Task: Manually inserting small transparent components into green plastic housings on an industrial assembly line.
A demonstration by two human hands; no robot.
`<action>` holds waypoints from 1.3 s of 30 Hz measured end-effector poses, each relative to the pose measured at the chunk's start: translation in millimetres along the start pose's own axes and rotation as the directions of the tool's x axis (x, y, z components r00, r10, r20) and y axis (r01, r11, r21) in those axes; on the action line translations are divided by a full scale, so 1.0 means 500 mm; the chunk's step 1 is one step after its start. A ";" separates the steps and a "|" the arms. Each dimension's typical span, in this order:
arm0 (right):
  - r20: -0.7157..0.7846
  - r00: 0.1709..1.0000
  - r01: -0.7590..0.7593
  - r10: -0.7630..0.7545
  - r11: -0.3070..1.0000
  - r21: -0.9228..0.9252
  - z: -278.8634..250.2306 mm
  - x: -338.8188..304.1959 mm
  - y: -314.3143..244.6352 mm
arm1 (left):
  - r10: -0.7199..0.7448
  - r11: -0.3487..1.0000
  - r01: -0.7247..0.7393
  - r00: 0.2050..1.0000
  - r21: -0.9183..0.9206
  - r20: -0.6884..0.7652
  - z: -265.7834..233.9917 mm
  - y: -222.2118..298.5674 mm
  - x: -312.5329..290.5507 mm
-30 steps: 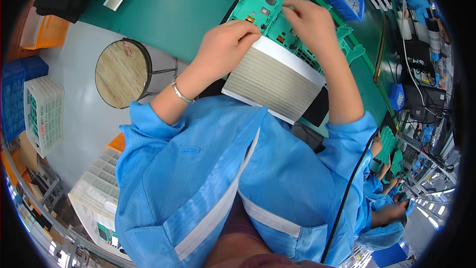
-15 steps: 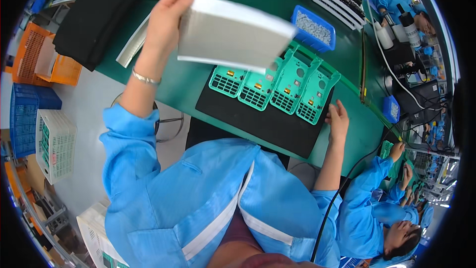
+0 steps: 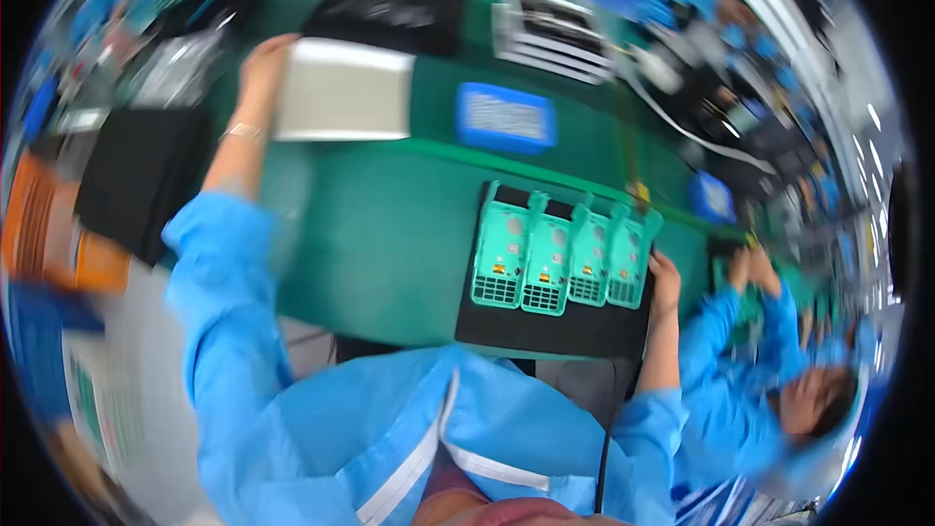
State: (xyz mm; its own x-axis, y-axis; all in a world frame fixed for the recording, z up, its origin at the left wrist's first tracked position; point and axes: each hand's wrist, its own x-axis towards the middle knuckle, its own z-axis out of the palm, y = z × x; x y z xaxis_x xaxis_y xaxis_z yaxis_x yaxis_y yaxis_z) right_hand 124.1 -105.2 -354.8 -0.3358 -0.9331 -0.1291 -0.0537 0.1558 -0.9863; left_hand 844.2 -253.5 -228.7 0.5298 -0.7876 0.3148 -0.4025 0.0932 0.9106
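My left hand (image 3: 267,66), arm stretched far out, grips the left edge of a flat beige panel with white edges (image 3: 346,93). The panel lies on or just above the far part of the green table; which, I cannot tell. My right hand (image 3: 665,282) has loosely bent fingers at the right edge of a black mat (image 3: 555,331), and I see nothing held in it. On that mat several green plastic housings (image 3: 502,248) with grid openings stand side by side in a row.
A blue bin of pale small parts (image 3: 506,117) sits beyond the housings, with stacked white trays (image 3: 550,34) behind it. Black sheets (image 3: 141,180) are piled at the left table edge. At right a co-worker in blue (image 3: 730,360) works close by; other people are blurred farther off.
My left hand has carried the panel from above the housings out to the far left of the table. My right hand stays beside the mat. The whole view has shifted and turned.
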 end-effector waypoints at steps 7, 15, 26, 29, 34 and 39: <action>-0.458 0.882 -0.002 -0.114 0.969 -0.245 -0.101 0.095 0.112 | 0.402 0.845 -0.444 0.895 0.299 0.192 -0.076 -0.113 0.010; -0.393 0.916 -0.195 -0.079 0.770 -0.608 -0.046 0.106 0.086 | 0.446 0.380 -0.219 0.894 0.898 0.030 -0.506 -0.234 -0.125; -0.294 0.811 0.418 -0.506 0.853 -0.313 0.068 0.006 -0.090 | 0.615 0.411 -0.242 0.785 0.879 -0.072 -0.539 -0.115 -0.337; -0.088 0.869 0.445 -0.486 0.848 -0.289 0.182 -0.032 -0.155 | 0.536 0.359 -0.112 0.838 0.927 -0.106 -0.543 -0.126 -0.365; 0.246 0.855 0.510 -0.457 0.829 -0.229 0.354 -0.077 -0.144 | 0.342 0.578 -0.410 0.907 0.706 0.247 -0.463 -0.139 -0.395; 0.358 0.865 0.437 -0.351 0.878 -0.194 0.439 -0.140 -0.116 | 0.169 0.603 -0.269 0.963 0.751 0.209 -0.420 -0.236 -0.390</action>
State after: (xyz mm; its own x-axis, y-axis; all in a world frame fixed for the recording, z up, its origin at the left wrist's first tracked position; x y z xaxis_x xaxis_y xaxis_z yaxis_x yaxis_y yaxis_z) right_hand 357.2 -120.2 -311.1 0.0652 -0.9780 0.1982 -0.3765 -0.2080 -0.9028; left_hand 944.9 16.9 -341.2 0.2860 -0.8704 0.4007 -0.9458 -0.1894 0.2637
